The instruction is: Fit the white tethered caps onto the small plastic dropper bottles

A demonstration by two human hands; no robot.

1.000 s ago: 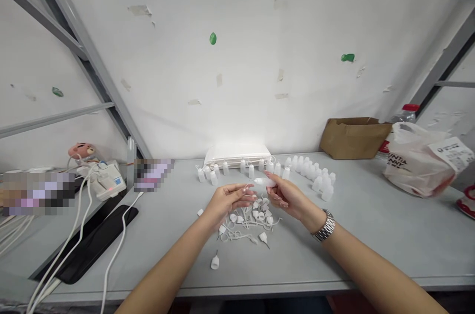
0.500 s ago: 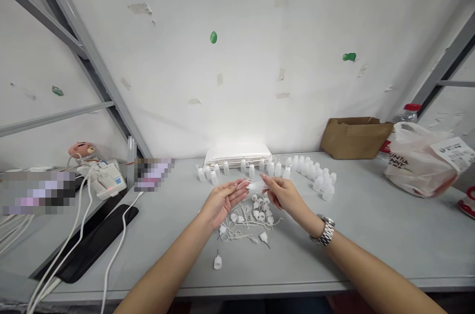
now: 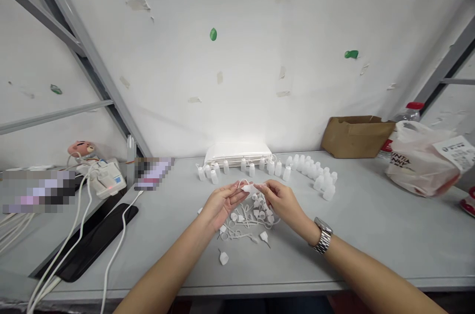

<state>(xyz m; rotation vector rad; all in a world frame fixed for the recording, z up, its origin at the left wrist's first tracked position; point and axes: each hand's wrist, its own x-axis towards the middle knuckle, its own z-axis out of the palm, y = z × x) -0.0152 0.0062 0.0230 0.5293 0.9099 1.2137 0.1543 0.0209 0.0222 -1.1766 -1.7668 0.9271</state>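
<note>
My left hand point(image 3: 221, 203) and my right hand point(image 3: 281, 199) meet above the grey table point(image 3: 371, 235), both pinching a small white plastic bottle point(image 3: 251, 188) held sideways between their fingertips. A thin white loop at the bottle's left end sits by my left fingers. Under the hands lies a pile of white caps with tether strings point(image 3: 249, 220). One loose cap point(image 3: 223, 257) lies nearer to me. Behind the hands stands a row of small white bottles point(image 3: 237, 169), and a second cluster of white bottles point(image 3: 315, 174) stands to the right. A metal watch is on my right wrist.
A white flat box point(image 3: 237, 152) lies against the wall. At the right are a brown paper bag point(image 3: 356, 135), a white plastic bag point(image 3: 423, 160) and a red-capped bottle point(image 3: 408, 112). At the left lie a black pad point(image 3: 92, 242), white cables point(image 3: 79, 235) and a charger point(image 3: 106, 179).
Both hands have drawn together and moved slightly left; the bottle, first held by the right hand alone, is now gripped by both. The loose cap near me has shifted.
</note>
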